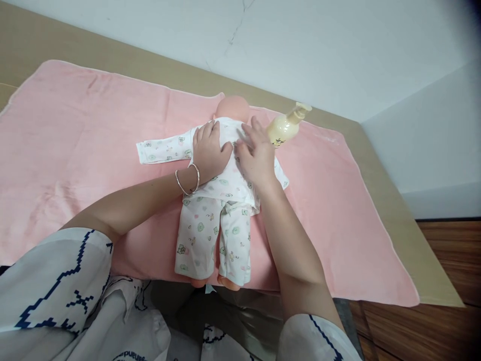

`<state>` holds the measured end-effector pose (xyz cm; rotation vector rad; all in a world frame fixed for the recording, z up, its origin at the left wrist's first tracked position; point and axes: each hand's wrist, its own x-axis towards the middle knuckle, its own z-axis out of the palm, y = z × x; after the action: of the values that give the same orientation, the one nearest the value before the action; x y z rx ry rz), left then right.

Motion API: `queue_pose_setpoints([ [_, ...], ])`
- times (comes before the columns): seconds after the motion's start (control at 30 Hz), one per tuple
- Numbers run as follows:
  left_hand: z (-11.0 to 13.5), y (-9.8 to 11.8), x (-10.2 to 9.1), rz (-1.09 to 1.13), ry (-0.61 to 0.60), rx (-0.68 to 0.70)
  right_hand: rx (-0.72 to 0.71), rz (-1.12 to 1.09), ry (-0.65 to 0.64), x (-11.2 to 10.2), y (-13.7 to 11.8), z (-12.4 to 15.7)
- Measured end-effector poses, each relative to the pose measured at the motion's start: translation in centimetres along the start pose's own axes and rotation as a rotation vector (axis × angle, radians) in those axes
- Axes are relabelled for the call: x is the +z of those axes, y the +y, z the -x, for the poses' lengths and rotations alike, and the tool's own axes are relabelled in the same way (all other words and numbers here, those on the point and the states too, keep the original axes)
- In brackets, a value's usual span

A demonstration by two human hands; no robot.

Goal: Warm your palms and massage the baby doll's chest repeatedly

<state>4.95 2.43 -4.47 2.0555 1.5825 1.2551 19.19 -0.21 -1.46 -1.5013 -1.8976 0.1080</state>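
A baby doll (232, 107) lies stretched out with its bare head away from me and its feet nearest me; no face shows. It wears a white patterned long-sleeved top (210, 189) and matching trousers (199, 235). My left hand (209, 150), with a bangle (188, 180) at the wrist, rests flat on the top's left side, fingers stretched out. Over the top's right side is my right hand (259, 153), fingers bent, apart and slightly blurred; whether it touches the cloth I cannot tell. Neither hand holds anything.
Just beyond my right hand stands a pale yellow pump bottle (283, 128). A pink blanket (319, 215) lies under the doll, covering much of the pale table (376, 165). The wall (180, 30) rises behind it, and wooden flooring (451, 255) shows at the right.
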Motion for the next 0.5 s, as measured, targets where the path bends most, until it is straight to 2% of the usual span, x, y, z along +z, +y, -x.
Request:
queue_pose_setpoints([
  [0.13,0.1,0.8,-0.8,-0.021,-0.076,-0.030,-0.043,0.005,0.135,-0.5,0.3,0.1],
  [0.2,0.1,0.9,-1.0,-0.013,-0.084,-0.037,-0.045,-0.007,0.103,0.3,0.5,0.2],
  [0.33,0.0,0.9,-0.8,0.034,-0.083,-0.059,-0.014,0.006,-0.041,1.9,0.7,0.3],
  [0.4,-0.1,0.7,-0.7,0.065,-0.071,-0.061,-0.015,0.048,-0.054,1.8,0.3,0.2],
  [0.5,-0.1,0.3,-0.5,0.140,-0.043,-0.055,-0.037,0.113,-0.016,0.4,-0.6,-0.1],
])
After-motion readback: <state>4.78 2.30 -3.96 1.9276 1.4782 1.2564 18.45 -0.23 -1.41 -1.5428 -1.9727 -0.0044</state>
